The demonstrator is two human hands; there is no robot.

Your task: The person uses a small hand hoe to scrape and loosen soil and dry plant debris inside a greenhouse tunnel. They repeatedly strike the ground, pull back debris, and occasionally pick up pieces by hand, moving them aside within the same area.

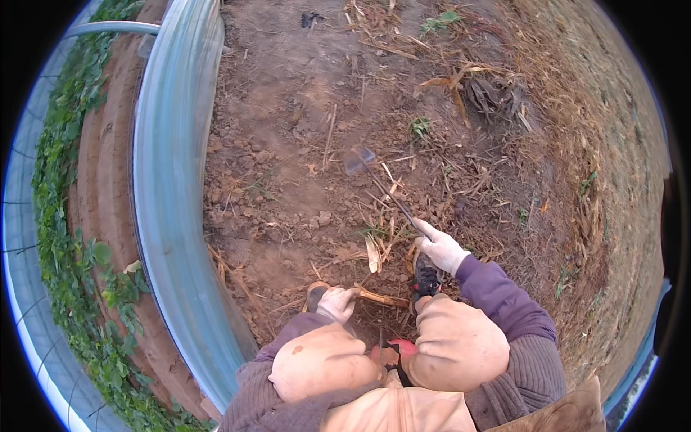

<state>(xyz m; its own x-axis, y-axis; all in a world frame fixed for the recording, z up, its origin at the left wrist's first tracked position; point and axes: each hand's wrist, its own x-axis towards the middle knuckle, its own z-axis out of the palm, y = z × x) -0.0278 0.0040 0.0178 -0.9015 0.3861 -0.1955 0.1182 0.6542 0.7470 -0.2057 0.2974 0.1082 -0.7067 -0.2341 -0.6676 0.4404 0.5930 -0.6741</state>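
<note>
A light glove covers my right hand (442, 250), which is closed around the shaft of a small hoe (391, 195). Its flat metal blade (358, 160) points away from me, over or against the bare soil; contact cannot be told. My left hand (337, 304), also in a light glove, is beside my left knee and shoe, with its fingers curled at the end of a dry brown stalk (382, 298). That stalk stretches across between my two shoes. Dry pale husks (372, 254) lie on the soil between the hoe shaft and my left hand.
On the left, rolled plastic sheeting (173, 162) runs along a metal rail, with green leafy plants (59, 189) beyond it. Dry plant litter (583, 216) covers the ground at right. A heap of withered leaves (494, 100) and a green weed (420, 128) lie farther ahead.
</note>
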